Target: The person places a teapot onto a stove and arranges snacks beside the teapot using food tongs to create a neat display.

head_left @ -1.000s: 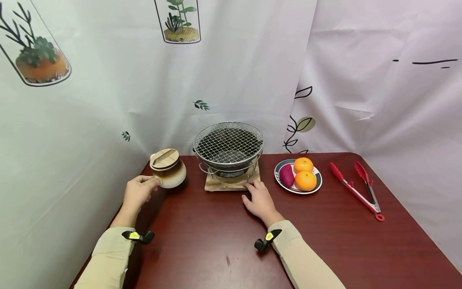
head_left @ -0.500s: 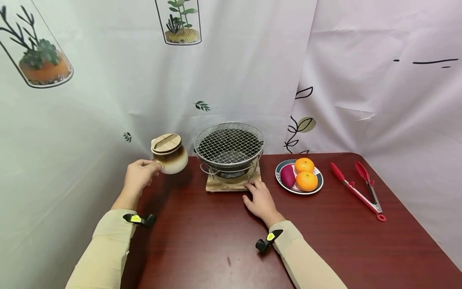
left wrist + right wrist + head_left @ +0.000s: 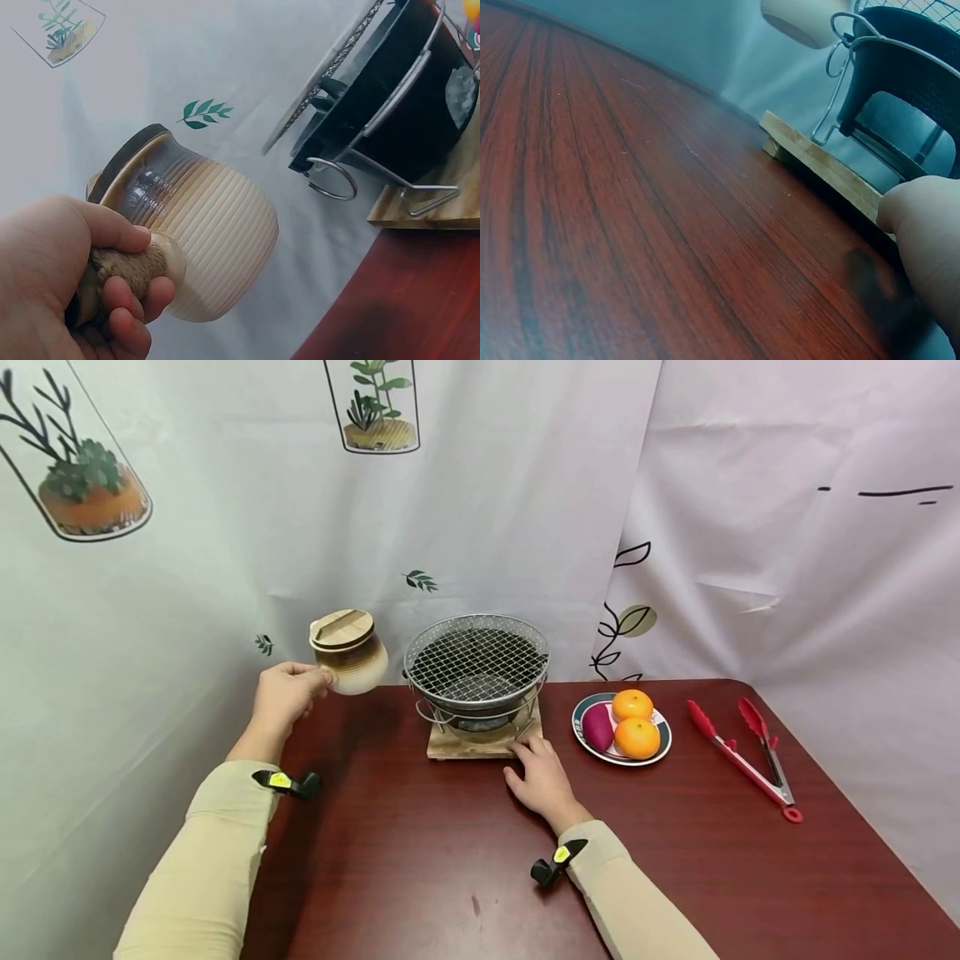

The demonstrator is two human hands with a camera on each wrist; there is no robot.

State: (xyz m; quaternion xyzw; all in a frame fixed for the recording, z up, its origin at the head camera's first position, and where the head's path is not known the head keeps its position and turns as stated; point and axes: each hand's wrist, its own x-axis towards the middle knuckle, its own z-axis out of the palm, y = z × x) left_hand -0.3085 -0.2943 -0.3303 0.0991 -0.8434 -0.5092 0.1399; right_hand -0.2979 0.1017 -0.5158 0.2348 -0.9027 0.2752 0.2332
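My left hand [image 3: 285,697] grips the stubby side handle [image 3: 139,262] of a small clay pot [image 3: 356,667], ribbed and brown fading to cream. A wooden lid [image 3: 342,628] covers the pot. The pot hangs tilted in the air left of a round tabletop grill [image 3: 480,668] with a wire mesh top. That grill stands in a wire frame on a wooden board [image 3: 468,747]. My right hand [image 3: 542,778] rests at the board's front right corner, fingers on the wood. In the right wrist view, the thumb [image 3: 907,206] lies at the board's edge.
Right of the grill, a plate [image 3: 630,762] holds two oranges [image 3: 636,738] and a purple sweet-potato-shaped piece [image 3: 597,727]. Red-tipped tongs [image 3: 750,768] lie spread farther right on the dark red table [image 3: 420,852]. White cloth [image 3: 510,510] hangs behind and to the left.
My left hand has lifted the clay pot from the table's back left corner up into the air. My right hand has stayed at the wooden board.
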